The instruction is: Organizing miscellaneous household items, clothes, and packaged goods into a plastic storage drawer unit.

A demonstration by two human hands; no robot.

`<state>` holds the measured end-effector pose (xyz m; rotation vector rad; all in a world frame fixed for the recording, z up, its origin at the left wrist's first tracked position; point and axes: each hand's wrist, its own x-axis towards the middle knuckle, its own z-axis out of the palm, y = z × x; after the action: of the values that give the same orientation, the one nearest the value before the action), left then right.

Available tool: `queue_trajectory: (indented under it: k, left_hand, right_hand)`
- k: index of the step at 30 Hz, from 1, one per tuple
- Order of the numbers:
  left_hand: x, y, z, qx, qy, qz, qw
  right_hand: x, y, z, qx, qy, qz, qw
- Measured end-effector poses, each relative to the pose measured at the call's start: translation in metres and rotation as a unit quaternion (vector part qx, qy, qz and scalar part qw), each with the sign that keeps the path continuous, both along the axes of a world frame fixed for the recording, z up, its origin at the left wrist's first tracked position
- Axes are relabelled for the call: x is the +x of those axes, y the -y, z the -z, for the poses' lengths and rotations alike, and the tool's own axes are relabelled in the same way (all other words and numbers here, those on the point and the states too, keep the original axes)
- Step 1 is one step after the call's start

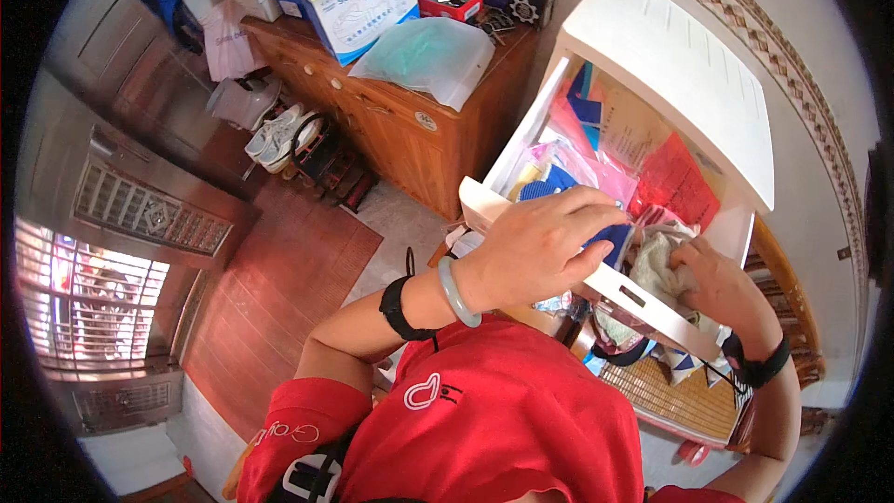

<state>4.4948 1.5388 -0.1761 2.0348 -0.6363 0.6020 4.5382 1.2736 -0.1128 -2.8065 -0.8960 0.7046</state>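
A white plastic drawer is pulled out of its cabinet in front of me, filled with cloth and packets. My left hand reaches over its front panel, thumb and fingers around a bit of dark blue cloth; whether they grip it is hidden. Inside at the right, the curled fingers of my right hand are on a crumpled pale green cloth. Behind the hands lie a red packet, a pink plastic packet, a ribbed blue fabric piece and a brown paper envelope.
Left of the white cabinet stands a wooden cabinet, bearing a surgical mask box, a translucent bag and a red tin. Shoes sit on a rack beside it. A woven-mat seat holding cloth items is below the drawer.
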Motion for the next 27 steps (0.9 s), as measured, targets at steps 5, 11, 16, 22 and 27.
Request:
queue_trajectory:
  k: [5,11,16,22,27]
  left_hand:
    - [-0.001,-0.009,-0.001,0.003,-0.015,-0.007,1.0]
    - [0.006,-0.009,-0.002,-0.004,0.002,0.01,1.0]
    - [-0.002,-0.004,-0.001,0.001,-0.002,-0.007,1.0]
    - [-0.005,0.002,0.006,-0.018,-0.009,0.032,0.999]
    - [0.006,-0.006,0.008,0.058,0.073,0.027,0.995]
  right_hand:
    - [-0.009,-0.029,-0.041,-0.066,0.103,-0.096,0.988]
    - [-0.006,-0.014,-0.007,-0.031,0.106,-0.048,0.993]
    - [0.002,-0.011,-0.01,-0.075,-0.002,-0.086,0.993]
    - [-0.032,-0.018,-0.038,-0.033,0.076,0.038,0.996]
    - [-0.027,0.022,-0.03,-0.017,0.159,0.025,0.987]
